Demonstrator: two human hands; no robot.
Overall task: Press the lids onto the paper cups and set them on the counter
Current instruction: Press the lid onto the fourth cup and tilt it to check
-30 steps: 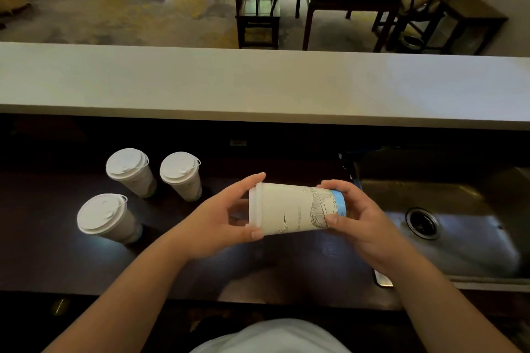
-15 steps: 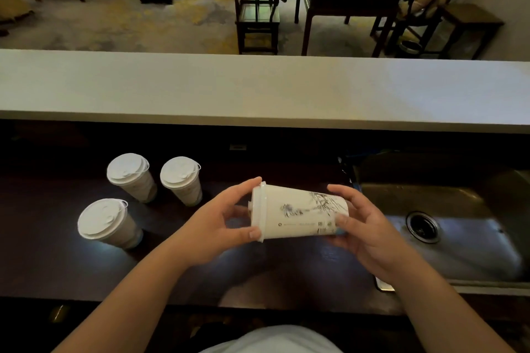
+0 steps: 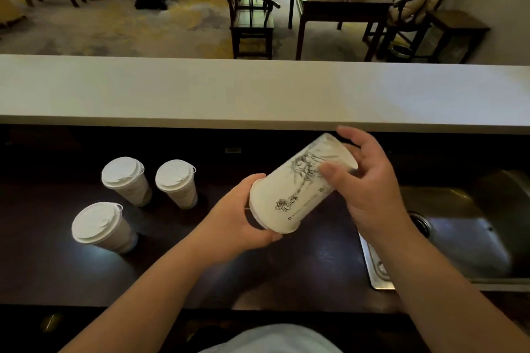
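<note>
A white paper cup (image 3: 298,189) with a dark line drawing is held between both hands above the dark counter (image 3: 51,266). It is tilted, lidded end down and to the left, base up and to the right. My left hand (image 3: 238,215) cups the lidded end, fingers and thumb curled round its rim. My right hand (image 3: 364,180) grips the base end, thumb on the cup's side and fingers behind it. Three lidded paper cups stand upright on the counter to the left: one at the back left (image 3: 126,179), one beside it (image 3: 177,182), one nearer me (image 3: 100,225).
A pale raised bar top (image 3: 258,89) runs across behind the dark counter. A steel sink (image 3: 470,238) with a drain lies at the right. Beyond the bar stand wooden chairs (image 3: 249,14) and a table (image 3: 338,6).
The cup has swung from lying level to tilted, its base end rising up and right with my right hand. My left hand has turned under the lidded end. The view has tipped slightly.
</note>
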